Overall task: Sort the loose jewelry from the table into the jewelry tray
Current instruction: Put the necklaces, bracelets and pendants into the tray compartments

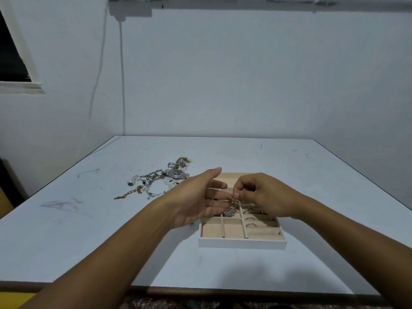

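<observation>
Both hands meet over the jewelry tray [242, 243], right of frame centre.

The right hand [265, 197] pinches a small dangling piece [231, 200], too small to identify; the left hand [196, 197] lies open, palm up, fingers spread beneath it, hiding the tray's far-left compartments. Rings [250, 221] sit in the right column. The loose jewelry [153, 181], with a watch [177, 173], lies tangled on the table [89, 230] at left of centre.

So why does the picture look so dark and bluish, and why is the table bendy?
Head view: dim, cool light tints the table blue-grey; hands cast soft shadows near the tray; the wide-angle lens bows the table's edges; the small pendant in the right hand is blurry.
</observation>
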`<control>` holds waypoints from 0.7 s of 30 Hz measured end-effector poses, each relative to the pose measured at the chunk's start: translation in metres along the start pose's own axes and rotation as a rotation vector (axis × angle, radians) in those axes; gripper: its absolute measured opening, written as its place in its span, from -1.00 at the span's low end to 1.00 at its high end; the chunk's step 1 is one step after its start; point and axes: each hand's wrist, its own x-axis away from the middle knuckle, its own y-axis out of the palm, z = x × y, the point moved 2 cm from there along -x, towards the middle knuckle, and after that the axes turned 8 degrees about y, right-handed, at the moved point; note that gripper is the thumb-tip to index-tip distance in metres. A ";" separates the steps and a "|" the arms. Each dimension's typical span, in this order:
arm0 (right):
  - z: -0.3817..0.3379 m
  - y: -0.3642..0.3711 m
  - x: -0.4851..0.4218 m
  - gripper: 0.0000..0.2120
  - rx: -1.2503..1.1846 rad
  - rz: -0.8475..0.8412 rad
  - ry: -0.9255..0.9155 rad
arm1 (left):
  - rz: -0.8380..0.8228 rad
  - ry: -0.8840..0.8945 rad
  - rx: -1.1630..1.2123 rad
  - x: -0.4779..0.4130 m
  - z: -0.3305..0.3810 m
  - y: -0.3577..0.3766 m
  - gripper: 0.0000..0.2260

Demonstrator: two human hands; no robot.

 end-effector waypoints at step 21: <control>-0.028 0.021 -0.032 -0.96 0.147 0.009 -0.075 | 0.355 0.359 -0.374 0.045 0.021 -0.114 -0.84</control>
